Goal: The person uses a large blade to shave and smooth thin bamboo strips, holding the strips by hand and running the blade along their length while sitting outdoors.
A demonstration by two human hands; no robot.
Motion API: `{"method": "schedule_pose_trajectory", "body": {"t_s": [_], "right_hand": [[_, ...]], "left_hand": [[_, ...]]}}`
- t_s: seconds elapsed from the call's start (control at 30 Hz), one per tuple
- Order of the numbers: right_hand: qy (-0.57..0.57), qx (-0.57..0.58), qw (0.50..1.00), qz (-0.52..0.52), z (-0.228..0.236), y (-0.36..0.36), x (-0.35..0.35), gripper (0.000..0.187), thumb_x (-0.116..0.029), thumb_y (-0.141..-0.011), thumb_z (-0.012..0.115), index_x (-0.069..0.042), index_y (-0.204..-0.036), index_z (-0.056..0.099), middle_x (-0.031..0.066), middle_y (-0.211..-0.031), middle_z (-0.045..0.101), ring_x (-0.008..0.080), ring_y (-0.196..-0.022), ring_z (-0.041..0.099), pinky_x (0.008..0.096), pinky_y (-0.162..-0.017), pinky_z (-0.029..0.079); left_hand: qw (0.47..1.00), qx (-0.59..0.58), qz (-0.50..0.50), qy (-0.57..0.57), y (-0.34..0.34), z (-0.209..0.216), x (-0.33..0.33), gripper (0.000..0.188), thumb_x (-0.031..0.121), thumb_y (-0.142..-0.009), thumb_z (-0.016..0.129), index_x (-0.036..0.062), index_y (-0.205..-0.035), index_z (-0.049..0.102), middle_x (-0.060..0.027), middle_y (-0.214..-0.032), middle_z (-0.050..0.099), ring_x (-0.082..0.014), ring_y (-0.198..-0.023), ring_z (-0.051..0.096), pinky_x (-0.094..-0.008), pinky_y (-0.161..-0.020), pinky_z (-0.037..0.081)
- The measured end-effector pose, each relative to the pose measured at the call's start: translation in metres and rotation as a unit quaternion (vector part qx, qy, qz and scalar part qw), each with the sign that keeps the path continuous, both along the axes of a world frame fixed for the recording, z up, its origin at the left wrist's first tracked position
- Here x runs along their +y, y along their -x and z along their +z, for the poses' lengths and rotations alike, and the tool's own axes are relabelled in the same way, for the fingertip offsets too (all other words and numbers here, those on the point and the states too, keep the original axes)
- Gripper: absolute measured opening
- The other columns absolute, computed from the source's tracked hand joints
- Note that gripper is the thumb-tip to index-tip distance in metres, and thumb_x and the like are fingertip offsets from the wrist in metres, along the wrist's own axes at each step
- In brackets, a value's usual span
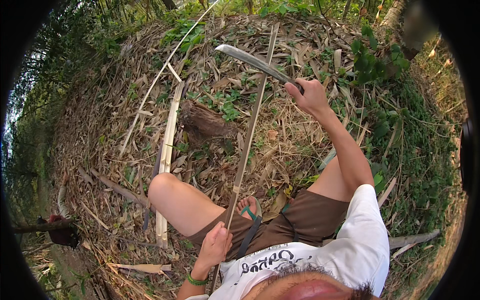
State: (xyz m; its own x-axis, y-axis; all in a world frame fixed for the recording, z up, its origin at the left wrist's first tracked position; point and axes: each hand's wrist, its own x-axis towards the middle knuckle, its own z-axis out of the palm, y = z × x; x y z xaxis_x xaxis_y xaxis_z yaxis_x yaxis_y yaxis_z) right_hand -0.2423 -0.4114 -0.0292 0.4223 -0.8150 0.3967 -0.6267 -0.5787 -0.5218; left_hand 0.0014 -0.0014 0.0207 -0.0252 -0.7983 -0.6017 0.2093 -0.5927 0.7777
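A long, narrow strip of split bamboo [246, 142] runs from my lap up and away across the leafy ground. My left hand [216, 245], with a green band at its wrist, is closed around the strip's near part. In my right hand [311, 97] is the dark handle of a machete [250, 60], its blade pointing left and curving at the tip. The blade crosses the strip near its far end; whether it touches the strip I cannot tell. My sandalled foot [248, 207] shows just right of the strip, between my bent legs.
Pale split bamboo lengths [170, 127] lie left of my knee, with a thinner strip [150, 92] beyond them. A short brown log [205, 120] rests between those and my strip. Dry leaves cover the ground; green plants [380, 60] grow at right. A dark reddish shape [60, 232] is at far left.
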Motion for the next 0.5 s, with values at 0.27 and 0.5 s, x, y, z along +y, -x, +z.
{"method": "schedule_pose_trajectory", "body": {"t_s": [0.27, 0.5], "right_hand": [[0.083, 0.031, 0.984, 0.156, 0.006, -0.013, 0.030, 0.064, -0.066, -0.090, 0.058, -0.004, -0.072, 0.056, 0.0132, -0.056, 0.051, 0.0356, -0.051, 0.055, 0.0442, -0.050, 0.042], [-0.015, -0.022, 0.999, -0.045, -0.005, 0.022, -0.030, 0.067, -0.067, -0.093, 0.054, -0.006, -0.064, 0.057, 0.0132, -0.051, 0.051, 0.0340, -0.046, 0.053, 0.0432, -0.048, 0.041]], "left_hand": [[0.998, 0.025, 0.020, 0.046, -0.005, -0.006, -0.003, 0.040, 0.047, -0.107, 0.042, 0.0111, -0.089, 0.043, 0.0034, -0.054, 0.036, -0.0061, -0.040, 0.030, -0.0216, -0.038, 0.028], [0.997, 0.074, 0.013, 0.014, 0.000, -0.005, 0.033, 0.034, 0.038, -0.109, 0.044, 0.0080, -0.092, 0.042, 0.0032, -0.055, 0.036, -0.0045, -0.041, 0.031, -0.0218, -0.038, 0.026]]}}
